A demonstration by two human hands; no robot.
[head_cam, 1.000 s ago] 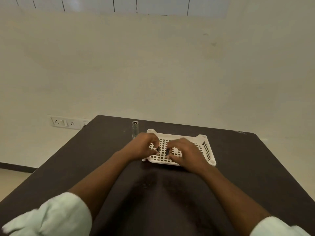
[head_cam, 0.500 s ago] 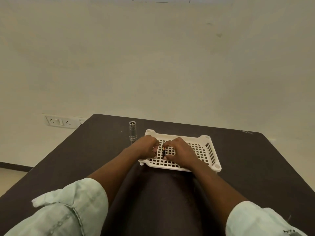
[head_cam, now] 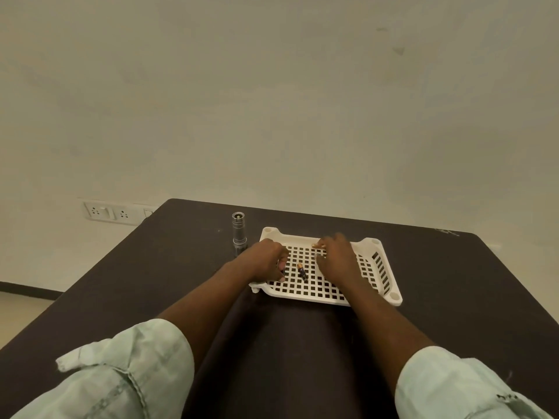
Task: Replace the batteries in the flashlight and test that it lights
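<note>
Surface (head_cam: 453, 282): dark, broad; far edge meets the wall, left edge slants toward the near-left. Lots of bare room near the body and to the right of the tray.

Tray (head_cam: 388, 285): white, perforated, mid-surface, both hands over it. Walls on the far and right sides; near and left rims are low. Holes look narrower than a battery laid flat, but an end could catch in one when it's lifted.

Flashlight (head_cam: 239, 234): silver, upright on the surface just left of the tray's far-left corner, top end looks open. Main risk: it's tall on a narrow base and sits right by the left wrist. Any outward swing of that forearm likely tips it, and it could roll toward the left edge. Approach from above, not sideways.

Left hand (head_cam: 267, 264): fingers curled, a dark cylindrical thing pinched at the fingertips, probably a battery; mostly hidden, can't confirm. Thin pinch grip, so a slip drops it into the tray or onto the surface.

Right hand (head_cam: 338, 257): blurred, fingers spread over the tray's far side; appears to hold nothing, can't tell for sure.

Loose battery (head_cam: 302, 272): dark with a copper-coloured end, flat on the tray floor between the hands. Rolls easily if the tray gets nudged. Polarity mix-up when loading is the quiet failure: no light at test.
</note>
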